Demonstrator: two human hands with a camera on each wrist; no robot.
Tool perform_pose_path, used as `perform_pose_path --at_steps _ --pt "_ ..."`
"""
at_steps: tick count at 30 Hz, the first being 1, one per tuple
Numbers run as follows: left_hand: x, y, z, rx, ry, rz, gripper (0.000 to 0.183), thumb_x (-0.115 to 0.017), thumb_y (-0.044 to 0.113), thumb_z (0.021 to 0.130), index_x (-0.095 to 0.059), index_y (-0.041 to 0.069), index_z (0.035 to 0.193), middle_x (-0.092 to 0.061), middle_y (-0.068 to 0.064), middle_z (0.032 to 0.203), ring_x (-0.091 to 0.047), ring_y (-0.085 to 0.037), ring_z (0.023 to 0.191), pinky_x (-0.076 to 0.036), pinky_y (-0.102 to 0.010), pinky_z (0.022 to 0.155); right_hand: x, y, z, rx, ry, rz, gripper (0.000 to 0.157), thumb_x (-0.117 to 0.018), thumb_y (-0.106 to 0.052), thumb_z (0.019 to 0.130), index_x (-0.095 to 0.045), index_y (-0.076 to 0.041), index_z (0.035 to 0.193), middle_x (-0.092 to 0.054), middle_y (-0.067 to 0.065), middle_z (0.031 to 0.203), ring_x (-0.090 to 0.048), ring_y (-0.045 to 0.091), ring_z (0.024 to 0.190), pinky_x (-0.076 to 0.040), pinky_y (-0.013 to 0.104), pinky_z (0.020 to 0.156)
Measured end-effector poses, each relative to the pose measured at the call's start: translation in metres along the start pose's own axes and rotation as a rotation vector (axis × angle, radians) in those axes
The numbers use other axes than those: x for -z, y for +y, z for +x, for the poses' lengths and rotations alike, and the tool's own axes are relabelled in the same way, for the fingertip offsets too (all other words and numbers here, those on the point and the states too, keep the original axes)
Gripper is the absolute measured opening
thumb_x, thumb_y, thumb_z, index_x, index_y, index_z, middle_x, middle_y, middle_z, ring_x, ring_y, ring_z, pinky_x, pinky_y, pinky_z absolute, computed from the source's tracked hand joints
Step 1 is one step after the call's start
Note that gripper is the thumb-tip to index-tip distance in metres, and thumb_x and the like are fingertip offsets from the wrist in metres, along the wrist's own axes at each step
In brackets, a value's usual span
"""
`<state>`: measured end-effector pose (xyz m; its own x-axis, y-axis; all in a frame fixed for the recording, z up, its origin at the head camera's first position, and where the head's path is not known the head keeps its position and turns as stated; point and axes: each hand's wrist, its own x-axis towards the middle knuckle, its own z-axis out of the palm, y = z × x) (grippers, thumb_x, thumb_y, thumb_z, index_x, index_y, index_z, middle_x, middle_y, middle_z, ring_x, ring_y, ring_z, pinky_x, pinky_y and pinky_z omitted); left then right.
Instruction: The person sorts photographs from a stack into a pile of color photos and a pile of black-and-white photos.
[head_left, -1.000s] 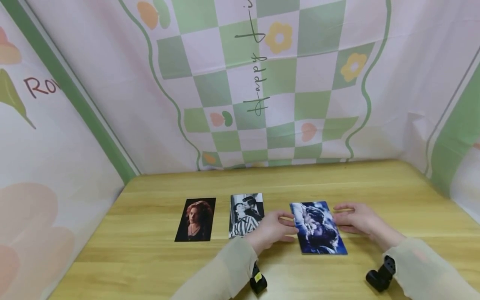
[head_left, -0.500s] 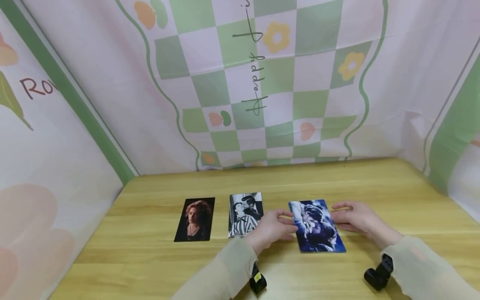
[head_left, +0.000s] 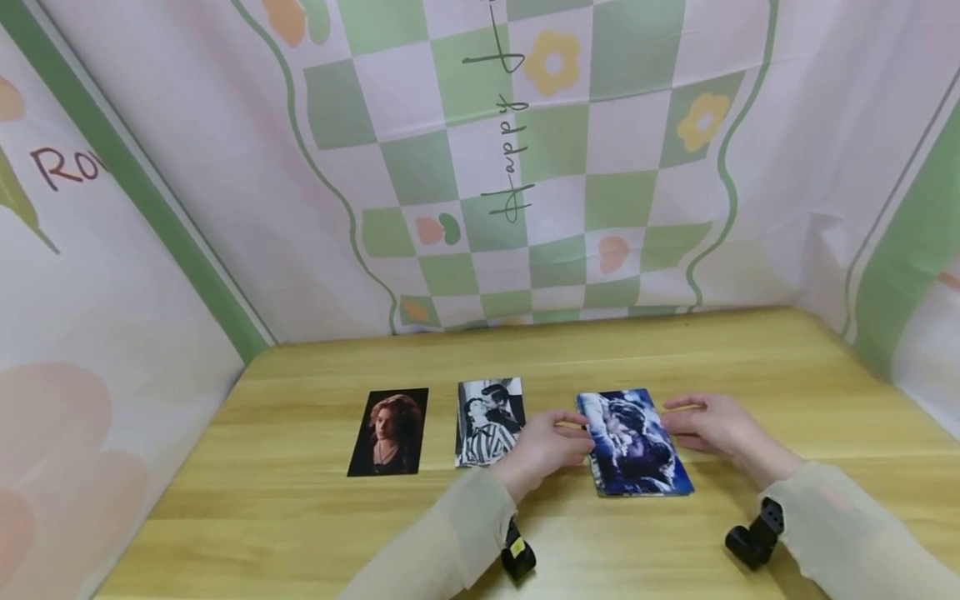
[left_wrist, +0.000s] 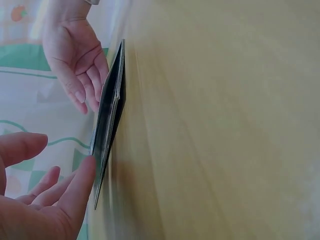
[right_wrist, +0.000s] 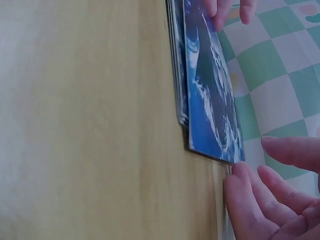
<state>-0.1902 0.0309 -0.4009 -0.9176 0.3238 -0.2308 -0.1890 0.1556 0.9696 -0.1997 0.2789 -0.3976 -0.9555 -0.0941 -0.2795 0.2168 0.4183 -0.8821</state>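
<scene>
A small stack of photo cards [head_left: 636, 450] lies on the table, its top card showing a blue-toned picture of a couple. My left hand [head_left: 546, 450] is at the stack's left edge, fingers fairly straight and fingertips right at the cards. From the other side, my right hand [head_left: 716, 429] has its fingertips at the right edge, thumb apart from the cards. In the right wrist view the top card [right_wrist: 212, 100] sits a little offset, sticking out past the cards below [right_wrist: 176, 65] toward the right fingers [right_wrist: 245, 200].
Left of the stack lies a black-and-white photo card [head_left: 487, 425] of a couple, its lower right corner behind my left hand. Further left is a dark portrait card [head_left: 387, 433]. A green-and-white checked cloth [head_left: 517, 167] hangs behind the wooden table [head_left: 247, 517].
The top blue card has slid slightly to the right, so edges of cards beneath now show at the stack's left. Both hands stay beside the stack; the head view has tilted slightly.
</scene>
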Motion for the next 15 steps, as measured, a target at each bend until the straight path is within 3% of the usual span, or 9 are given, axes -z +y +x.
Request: perform_pose_path --at_steps 6,11,15 --pt "-0.002 0.0005 -0.0001 0.001 0.025 -0.021 0.031 -0.065 0.0 0.085 -0.061 0.001 0.116 -0.069 -0.015 0.106 -0.068 -0.019 0.089 -0.059 -0.031 0.076 0.0009 -0.0007 -0.0015 0.009 0.014 -0.006 0.057 -0.061 -0.011 0.091 -0.035 0.021 0.131 -0.066 0.021 0.108 -0.064 0.007 0.086 -0.059 0.029 0.078" --pt "-0.002 -0.001 0.0015 -0.018 0.047 -0.082 0.045 -0.064 -0.005 0.084 -0.054 0.0 0.127 -0.067 -0.014 0.112 -0.067 -0.022 0.093 -0.059 -0.032 0.079 -0.0008 -0.0001 -0.0023 0.026 0.013 0.073 0.058 -0.059 -0.003 0.09 -0.029 0.022 0.133 -0.068 0.011 0.102 -0.065 0.006 0.082 -0.059 0.029 0.078" --pt "-0.0012 -0.0017 0.0025 -0.024 0.056 -0.124 0.053 -0.064 -0.012 0.08 -0.05 -0.004 0.131 -0.065 -0.015 0.112 -0.067 -0.024 0.096 -0.059 -0.03 0.081 -0.0032 -0.0014 -0.0017 0.017 0.045 0.062 0.06 -0.061 -0.001 0.088 -0.03 0.018 0.135 -0.067 0.011 0.101 -0.064 0.005 0.078 -0.059 0.026 0.074"
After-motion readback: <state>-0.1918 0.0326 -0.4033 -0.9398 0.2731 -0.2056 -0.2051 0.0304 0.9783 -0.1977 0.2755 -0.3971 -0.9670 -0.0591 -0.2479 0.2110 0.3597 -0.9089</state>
